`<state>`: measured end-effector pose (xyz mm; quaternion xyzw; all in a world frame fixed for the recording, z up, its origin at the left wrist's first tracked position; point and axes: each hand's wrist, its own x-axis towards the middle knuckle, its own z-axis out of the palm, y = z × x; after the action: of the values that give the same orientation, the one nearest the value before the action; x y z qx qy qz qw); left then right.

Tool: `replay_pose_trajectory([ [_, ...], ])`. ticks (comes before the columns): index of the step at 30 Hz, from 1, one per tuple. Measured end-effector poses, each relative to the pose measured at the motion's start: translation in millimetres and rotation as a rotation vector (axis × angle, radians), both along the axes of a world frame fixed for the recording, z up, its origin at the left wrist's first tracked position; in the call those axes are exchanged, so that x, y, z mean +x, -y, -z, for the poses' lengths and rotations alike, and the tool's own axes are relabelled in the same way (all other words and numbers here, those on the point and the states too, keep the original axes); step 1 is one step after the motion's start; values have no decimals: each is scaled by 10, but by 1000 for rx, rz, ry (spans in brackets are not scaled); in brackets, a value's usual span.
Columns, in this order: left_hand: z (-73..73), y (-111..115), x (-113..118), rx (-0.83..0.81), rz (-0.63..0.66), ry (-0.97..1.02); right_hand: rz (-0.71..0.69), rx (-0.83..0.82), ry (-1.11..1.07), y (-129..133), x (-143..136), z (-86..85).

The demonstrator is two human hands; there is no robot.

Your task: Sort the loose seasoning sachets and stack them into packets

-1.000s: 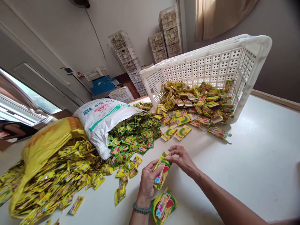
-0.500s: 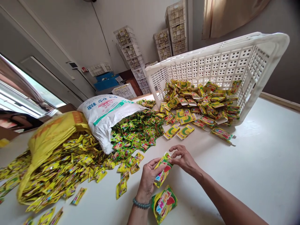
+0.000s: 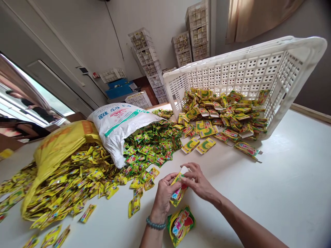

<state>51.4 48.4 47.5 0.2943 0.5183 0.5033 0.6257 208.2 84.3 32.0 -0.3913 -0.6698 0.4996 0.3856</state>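
My left hand [image 3: 162, 194] grips a small yellow and green candy box [image 3: 176, 197] printed with large letters, tilted above the white table. At the box's upper end, by a raised white flap, my right hand [image 3: 201, 183] has its fingers closed on the cardboard; what lies under the fingertips is hidden. Just below my hands lies a similarly printed yellow and green pack [image 3: 181, 225]. Several small yellow sachets [image 3: 134, 206] are on the table left of my hands. Farther back, green sachets [image 3: 150, 144] spill from a white sack [image 3: 121, 120].
A white plastic crate [image 3: 232, 74] lies on its side at the right, with many candy boxes [image 3: 207, 131] spilling out. On the left, a yellow sack [image 3: 64, 137] pours out yellow sachets [image 3: 74, 175]. Stacked crates [image 3: 198, 31] stand by the wall. People [image 3: 33, 108] are at far left.
My right hand has moved slightly left and its fingers have closed over the top of the candy box, covering more of it. The view has shifted a little.
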Motion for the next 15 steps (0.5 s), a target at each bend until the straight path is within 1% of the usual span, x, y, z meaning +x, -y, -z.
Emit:
replay_pose_trajectory([
  [2, 18, -1, 26, 21, -11, 18, -24, 5, 3, 16, -28, 15],
  [3, 26, -4, 40, 31, -31, 26, -14, -5, -8, 16, -33, 23],
  [4, 33, -9, 55, 40, -65, 35, 19, -15, -27, 13, -33, 32],
  [7, 40, -39, 91, 62, -192, 49, 194, -21, -133, -9, -29, 72],
  [8, 40, -50, 98, 69, -226, 50, 210, -30, -180, -15, -35, 89],
  [10, 41, -60, 104, 93, -264, 39, 148, -80, -268, -20, -68, 122],
  [12, 51, -41, 92, 138, -261, -13, 51, -158, -357, -16, -112, 150],
  [13, 61, -22, 78, 165, -241, -61, 21, -199, -397, -12, -131, 161],
  [15, 86, 29, 36, 212, -148, -206, -11, -256, -449, -10, -150, 182],
])
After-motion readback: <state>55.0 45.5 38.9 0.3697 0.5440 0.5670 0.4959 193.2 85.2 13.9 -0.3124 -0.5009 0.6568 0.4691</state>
